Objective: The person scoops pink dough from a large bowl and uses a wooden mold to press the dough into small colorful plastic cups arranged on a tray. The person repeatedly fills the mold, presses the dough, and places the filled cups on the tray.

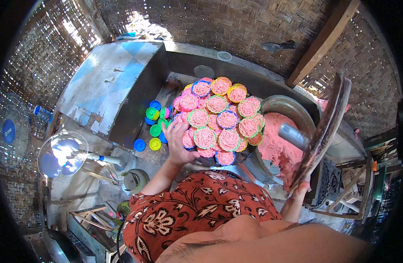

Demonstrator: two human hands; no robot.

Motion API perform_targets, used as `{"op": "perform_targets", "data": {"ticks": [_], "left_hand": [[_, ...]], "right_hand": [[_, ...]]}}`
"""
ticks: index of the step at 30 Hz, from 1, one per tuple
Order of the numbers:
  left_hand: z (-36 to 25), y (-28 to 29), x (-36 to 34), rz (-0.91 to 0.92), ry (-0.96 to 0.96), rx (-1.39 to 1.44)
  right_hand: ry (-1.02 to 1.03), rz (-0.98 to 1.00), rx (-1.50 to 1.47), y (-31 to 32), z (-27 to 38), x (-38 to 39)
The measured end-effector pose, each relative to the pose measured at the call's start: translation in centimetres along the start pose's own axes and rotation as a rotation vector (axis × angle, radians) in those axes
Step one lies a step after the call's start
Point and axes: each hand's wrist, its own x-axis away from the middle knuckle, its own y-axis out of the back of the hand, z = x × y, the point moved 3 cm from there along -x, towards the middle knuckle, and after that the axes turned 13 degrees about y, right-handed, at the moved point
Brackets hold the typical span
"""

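A heap of small round plastic moulds in pink, yellow, green and blue, each topped with pink noodle strands (217,104), stands in front of me on a round tray whose rim mostly hides beneath it. My left hand (179,142) curves its fingers and thumb around a noodle-topped mould (188,139) at the heap's near left edge. On the right, my right hand (298,189) grips the lower end of a long wooden press (328,127), held tilted. A metal cylinder (293,136) sticks out from its side, above a large metal pot holding pink dough (276,153).
Empty coloured moulds (155,130) lie left of the heap. Beyond them stands a worn blue-and-white block (105,83). A standing fan (63,155) is at the left, near a green gas cylinder (135,180). A stove (329,182) sits right of the pot.
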Motion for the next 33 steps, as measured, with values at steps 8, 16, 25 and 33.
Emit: {"op": "perform_targets", "data": {"ticks": [8, 16, 25, 33], "left_hand": [[0.4, -1.1, 0.4, -0.015, 0.071, -0.238], [1.6, -2.3, 0.9, -0.034, 0.135, -0.284], [2.4, -3.3, 0.5, -0.083, 0.184, -0.264], [2.2, -3.2, 0.1, -0.098, 0.128, -0.343]], "right_hand": [[-0.008, -0.175, -0.014, 3.4, -3.0, 3.7], [-0.05, -0.22, -0.015, 4.5, -5.5, 5.5], [-0.106, -0.198, -0.017, 5.3, -7.2, 7.5], [-0.156, -0.179, 0.011, 4.9, -7.8, 7.9]]}}
